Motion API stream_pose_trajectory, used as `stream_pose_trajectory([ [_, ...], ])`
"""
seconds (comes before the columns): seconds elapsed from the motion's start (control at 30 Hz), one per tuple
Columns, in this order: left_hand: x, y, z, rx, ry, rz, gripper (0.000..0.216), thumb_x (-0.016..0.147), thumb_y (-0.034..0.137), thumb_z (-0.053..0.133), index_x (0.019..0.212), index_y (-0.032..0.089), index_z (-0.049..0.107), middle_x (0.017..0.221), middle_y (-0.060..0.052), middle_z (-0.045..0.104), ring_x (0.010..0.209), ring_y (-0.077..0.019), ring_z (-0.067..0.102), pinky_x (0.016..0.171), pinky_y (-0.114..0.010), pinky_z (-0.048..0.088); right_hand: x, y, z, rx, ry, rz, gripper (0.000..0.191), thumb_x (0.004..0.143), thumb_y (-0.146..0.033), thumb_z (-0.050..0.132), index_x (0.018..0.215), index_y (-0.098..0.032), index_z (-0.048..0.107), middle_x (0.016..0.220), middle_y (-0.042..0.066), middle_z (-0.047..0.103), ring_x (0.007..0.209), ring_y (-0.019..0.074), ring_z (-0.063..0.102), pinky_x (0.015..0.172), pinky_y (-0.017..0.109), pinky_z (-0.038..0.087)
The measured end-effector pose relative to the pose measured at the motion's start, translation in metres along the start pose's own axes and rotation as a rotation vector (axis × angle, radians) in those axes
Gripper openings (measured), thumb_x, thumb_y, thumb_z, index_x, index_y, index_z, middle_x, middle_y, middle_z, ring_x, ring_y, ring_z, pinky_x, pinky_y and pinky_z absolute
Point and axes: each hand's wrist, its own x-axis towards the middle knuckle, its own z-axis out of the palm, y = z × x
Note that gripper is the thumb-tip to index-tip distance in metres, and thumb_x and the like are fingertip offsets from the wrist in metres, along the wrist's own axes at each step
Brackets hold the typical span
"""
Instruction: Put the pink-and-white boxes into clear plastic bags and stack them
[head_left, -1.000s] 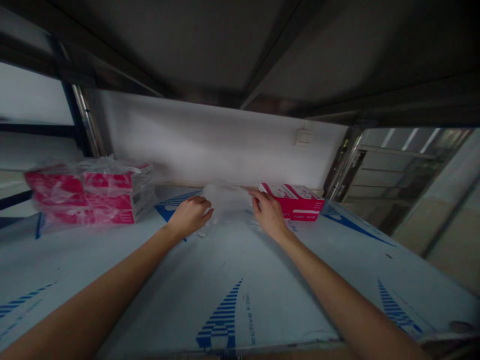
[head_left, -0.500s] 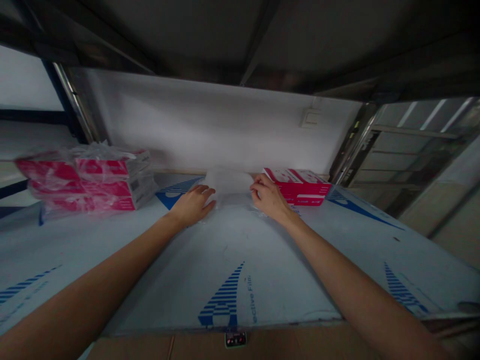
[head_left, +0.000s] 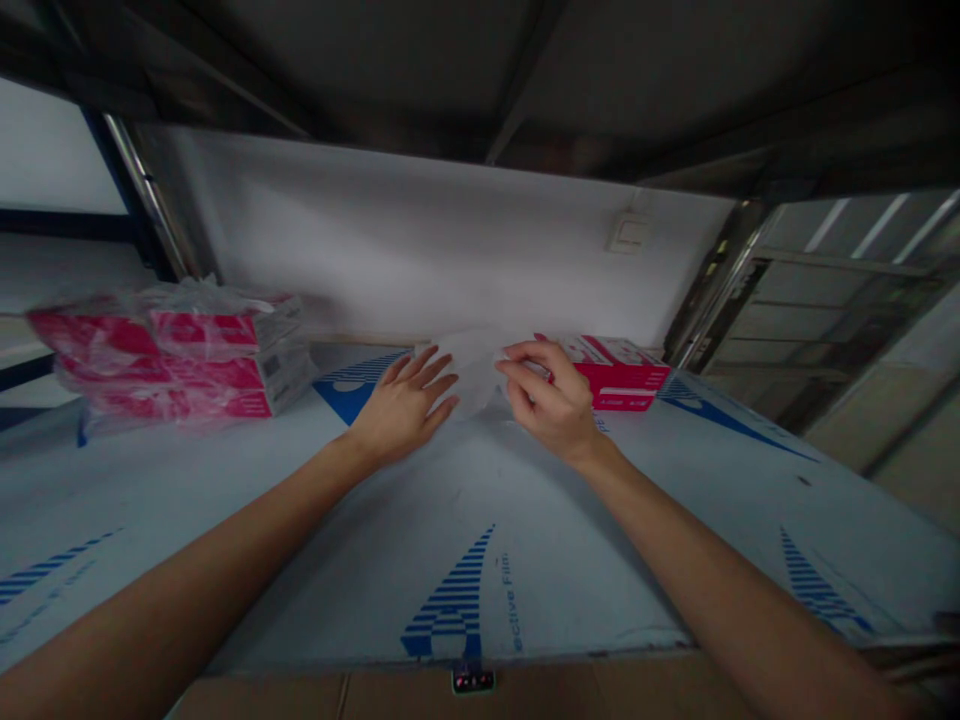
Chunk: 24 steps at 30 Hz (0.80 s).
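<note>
Between my hands, near the wall, is a white, filmy sheet or bag (head_left: 472,372); blur hides its exact kind. My left hand (head_left: 409,405) is open at its left side, palm down with the fingers spread. At its right edge, my right hand (head_left: 551,395) is closed in a pinch on the white film, thumb and forefinger together. Just behind and to the right of that hand stands a red and white box (head_left: 626,380), partly covered by the fingers.
On the left, several red and white boxes (head_left: 217,385) are stacked in clear plastic wrap. The table (head_left: 360,560) wears bluish protective film with blue prints. A dark shelf (head_left: 420,80) hangs low overhead. A small device with a lit screen (head_left: 474,682) shows below the front edge.
My left hand has shifted right and spread its fingers over the white film's side. My right hand has moved slightly right, and the film between them has changed shape.
</note>
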Motion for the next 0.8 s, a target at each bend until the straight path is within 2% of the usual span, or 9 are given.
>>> stream_pose_trajectory([
  [0.1,0.002,-0.008,0.002,0.03,0.072,-0.079,0.037,0.102,0.027,0.049,0.134,0.013,0.061,0.14,-0.015,0.062,0.142,-0.0287,0.046,0.113,-0.05,0.044,0.001,0.0,-0.002,-0.049,-0.008,-0.057,0.025,0.084,0.0,0.056,0.097,-0.016,0.071,0.103,0.01,0.065,0.093,0.0162,0.065,0.076,0.029,0.061],
  [0.17,0.002,-0.017,0.001,0.058,0.121,-0.11,0.031,0.098,0.021,0.053,0.125,0.012,0.067,0.132,-0.016,0.066,0.134,-0.0295,0.055,0.108,-0.048,0.049,0.002,0.003,-0.003,-0.092,-0.019,-0.092,0.027,0.083,0.003,0.053,0.09,-0.015,0.071,0.102,0.01,0.068,0.091,0.0171,0.063,0.076,0.031,0.06],
  [0.27,0.0,-0.027,-0.003,0.115,0.153,-0.13,0.029,0.093,0.011,0.055,0.115,0.017,0.072,0.132,-0.013,0.065,0.128,-0.031,0.058,0.104,-0.049,0.052,0.0,0.011,-0.003,-0.175,-0.082,-0.132,0.029,0.082,0.003,0.051,0.084,-0.017,0.072,0.11,0.008,0.073,0.092,0.0199,0.059,0.081,0.037,0.058],
  [0.37,-0.002,-0.032,-0.006,0.156,0.144,-0.161,0.041,0.087,0.001,0.052,0.12,0.017,0.07,0.14,-0.012,0.06,0.128,-0.0311,0.057,0.102,-0.048,0.053,-0.004,0.02,-0.002,-0.239,-0.211,-0.078,0.029,0.081,0.001,0.053,0.083,-0.019,0.075,0.12,0.003,0.074,0.091,0.0221,0.054,0.083,0.04,0.055],
  [0.43,-0.002,-0.031,-0.007,0.141,0.132,-0.168,0.04,0.088,0.001,0.051,0.119,0.017,0.07,0.135,-0.011,0.063,0.123,-0.0296,0.06,0.101,-0.045,0.054,-0.007,0.023,0.0,-0.248,-0.333,-0.01,0.032,0.081,0.0,0.053,0.087,-0.021,0.076,0.121,0.002,0.074,0.094,0.0239,0.053,0.085,0.042,0.054],
  [0.53,0.0,-0.026,-0.006,0.101,0.137,-0.154,0.025,0.096,0.018,0.054,0.112,0.016,0.072,0.12,-0.011,0.069,0.111,-0.0286,0.065,0.097,-0.045,0.054,-0.011,0.022,0.004,-0.221,-0.497,0.104,0.03,0.083,-0.005,0.052,0.091,-0.019,0.077,0.108,0.006,0.077,0.095,0.0259,0.056,0.089,0.045,0.052],
  [0.63,0.001,-0.021,-0.006,0.1,0.126,-0.123,0.022,0.097,0.03,0.057,0.102,0.016,0.073,0.109,-0.012,0.069,0.104,-0.028,0.065,0.095,-0.045,0.054,-0.013,0.019,0.008,-0.202,-0.554,0.194,0.023,0.089,-0.018,0.052,0.089,-0.017,0.075,0.093,0.009,0.074,0.092,0.0246,0.06,0.088,0.043,0.052],
  [0.73,0.001,-0.02,-0.006,0.12,0.096,-0.114,0.015,0.095,0.024,0.058,0.097,0.016,0.071,0.103,-0.011,0.065,0.099,-0.0264,0.063,0.091,-0.043,0.054,-0.013,0.019,0.008,-0.182,-0.654,0.2,0.025,0.094,-0.022,0.05,0.091,-0.017,0.074,0.094,0.009,0.07,0.085,0.02,0.061,0.079,0.036,0.052],
  [0.8,0.001,-0.023,-0.006,0.12,0.062,-0.101,0.022,0.093,0.012,0.053,0.104,0.018,0.07,0.106,-0.011,0.062,0.098,-0.0253,0.062,0.088,-0.04,0.054,-0.013,0.019,0.006,-0.164,-0.765,0.187,0.026,0.094,-0.015,0.048,0.097,-0.018,0.074,0.102,0.009,0.068,0.078,0.0159,0.061,0.069,0.031,0.049],
])
